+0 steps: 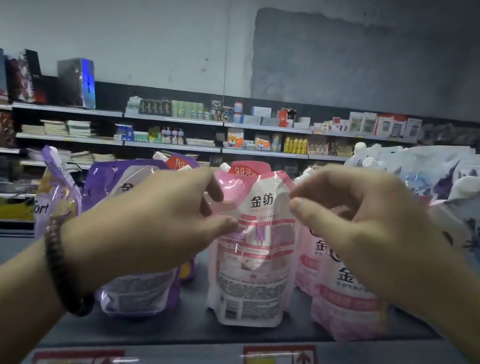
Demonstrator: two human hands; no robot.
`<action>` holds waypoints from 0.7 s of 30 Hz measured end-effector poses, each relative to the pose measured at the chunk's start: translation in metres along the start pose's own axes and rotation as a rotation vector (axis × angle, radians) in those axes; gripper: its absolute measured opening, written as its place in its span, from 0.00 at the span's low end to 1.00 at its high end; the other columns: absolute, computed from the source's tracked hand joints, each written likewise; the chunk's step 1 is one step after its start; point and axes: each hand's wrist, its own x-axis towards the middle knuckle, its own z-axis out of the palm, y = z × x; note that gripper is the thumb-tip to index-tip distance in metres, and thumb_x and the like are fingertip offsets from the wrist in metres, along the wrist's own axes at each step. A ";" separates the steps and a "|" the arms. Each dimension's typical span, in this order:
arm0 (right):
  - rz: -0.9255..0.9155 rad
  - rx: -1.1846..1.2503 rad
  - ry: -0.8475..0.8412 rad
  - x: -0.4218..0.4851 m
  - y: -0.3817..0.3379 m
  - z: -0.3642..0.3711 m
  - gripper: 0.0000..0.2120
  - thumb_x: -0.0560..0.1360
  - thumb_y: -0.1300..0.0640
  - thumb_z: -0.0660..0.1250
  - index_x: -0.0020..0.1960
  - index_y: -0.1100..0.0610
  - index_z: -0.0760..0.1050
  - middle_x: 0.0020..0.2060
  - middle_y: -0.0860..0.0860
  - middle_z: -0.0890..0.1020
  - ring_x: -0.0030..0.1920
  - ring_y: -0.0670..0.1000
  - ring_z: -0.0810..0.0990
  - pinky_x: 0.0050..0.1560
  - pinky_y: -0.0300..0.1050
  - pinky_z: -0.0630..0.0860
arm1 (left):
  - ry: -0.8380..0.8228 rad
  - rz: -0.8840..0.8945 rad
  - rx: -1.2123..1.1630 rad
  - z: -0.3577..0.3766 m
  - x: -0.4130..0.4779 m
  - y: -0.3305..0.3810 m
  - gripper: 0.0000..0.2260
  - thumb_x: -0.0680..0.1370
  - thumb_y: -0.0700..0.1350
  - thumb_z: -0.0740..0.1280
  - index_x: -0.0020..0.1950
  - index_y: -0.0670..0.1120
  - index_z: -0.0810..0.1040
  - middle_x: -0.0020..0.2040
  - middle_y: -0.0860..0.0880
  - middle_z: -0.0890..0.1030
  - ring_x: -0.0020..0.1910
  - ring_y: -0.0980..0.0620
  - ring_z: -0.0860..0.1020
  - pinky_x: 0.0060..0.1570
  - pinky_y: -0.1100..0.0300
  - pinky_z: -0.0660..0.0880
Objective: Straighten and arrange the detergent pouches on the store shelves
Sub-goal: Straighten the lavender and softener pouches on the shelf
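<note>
A pink and white detergent pouch (252,260) stands upright in the middle of the dark top shelf (188,324). My left hand (152,220) pinches its upper left edge between thumb and fingers. My right hand (367,230) pinches its upper right edge near the spout. Purple pouches (138,289) stand to the left, partly hidden by my left hand. More pink pouches (344,308) stand to the right behind my right hand. White and blue pouches (466,211) lean at the far right.
Red-framed price tags (279,362) run along the shelf's front edge. Beyond the aisle, wall shelves (171,146) carry boxes, bottles and notebooks. A beaded bracelet (61,266) is on my left wrist.
</note>
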 end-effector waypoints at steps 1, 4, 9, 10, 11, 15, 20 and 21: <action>0.028 0.017 0.011 -0.008 0.005 0.007 0.13 0.73 0.40 0.70 0.53 0.43 0.84 0.47 0.37 0.86 0.50 0.38 0.85 0.49 0.38 0.81 | -0.012 -0.008 -0.037 0.007 -0.004 -0.005 0.23 0.73 0.69 0.69 0.63 0.59 0.75 0.54 0.60 0.81 0.50 0.61 0.81 0.54 0.56 0.81; 0.134 0.074 -0.011 -0.028 0.022 0.031 0.21 0.72 0.33 0.69 0.64 0.36 0.77 0.59 0.32 0.81 0.64 0.36 0.78 0.65 0.48 0.80 | -0.004 -0.031 -0.197 0.030 -0.017 -0.018 0.35 0.64 0.75 0.64 0.67 0.61 0.73 0.62 0.61 0.79 0.57 0.60 0.81 0.59 0.54 0.81; 0.231 0.182 0.001 -0.053 0.044 0.062 0.29 0.69 0.33 0.72 0.69 0.32 0.71 0.63 0.25 0.74 0.68 0.32 0.72 0.74 0.51 0.73 | 0.034 -0.035 -0.527 0.074 -0.028 -0.034 0.29 0.70 0.70 0.75 0.67 0.69 0.68 0.63 0.73 0.77 0.68 0.63 0.77 0.71 0.50 0.75; 0.247 0.199 0.005 -0.056 0.047 0.066 0.29 0.70 0.35 0.73 0.70 0.32 0.70 0.63 0.25 0.74 0.68 0.32 0.72 0.74 0.50 0.73 | 0.050 -0.039 -0.611 0.082 -0.029 -0.035 0.30 0.70 0.67 0.77 0.67 0.67 0.69 0.64 0.70 0.79 0.68 0.62 0.78 0.71 0.50 0.75; 0.257 0.213 0.008 -0.059 0.049 0.070 0.29 0.71 0.37 0.73 0.71 0.32 0.70 0.64 0.25 0.74 0.68 0.31 0.72 0.74 0.50 0.73 | 0.071 -0.057 -0.683 0.090 -0.029 -0.038 0.32 0.69 0.64 0.78 0.70 0.66 0.70 0.65 0.65 0.81 0.68 0.60 0.79 0.71 0.50 0.76; 0.291 0.259 0.021 -0.066 0.058 0.080 0.29 0.76 0.43 0.76 0.73 0.34 0.69 0.67 0.30 0.76 0.68 0.30 0.72 0.72 0.47 0.74 | 0.166 -0.126 -0.709 0.116 -0.027 -0.044 0.34 0.73 0.58 0.78 0.76 0.58 0.70 0.64 0.59 0.83 0.65 0.60 0.81 0.69 0.52 0.77; 0.305 0.265 0.036 -0.075 0.066 0.089 0.30 0.74 0.41 0.75 0.74 0.33 0.69 0.65 0.27 0.75 0.65 0.26 0.71 0.71 0.43 0.74 | 0.138 -0.183 -0.743 0.136 -0.020 -0.046 0.29 0.75 0.51 0.80 0.73 0.56 0.73 0.62 0.55 0.85 0.60 0.60 0.84 0.67 0.50 0.79; 0.305 0.272 0.037 -0.076 0.067 0.092 0.31 0.72 0.39 0.74 0.73 0.33 0.69 0.65 0.27 0.75 0.65 0.26 0.71 0.71 0.43 0.74 | 0.127 -0.186 -0.747 0.138 -0.019 -0.045 0.27 0.75 0.48 0.80 0.71 0.56 0.73 0.60 0.57 0.86 0.60 0.60 0.84 0.66 0.51 0.79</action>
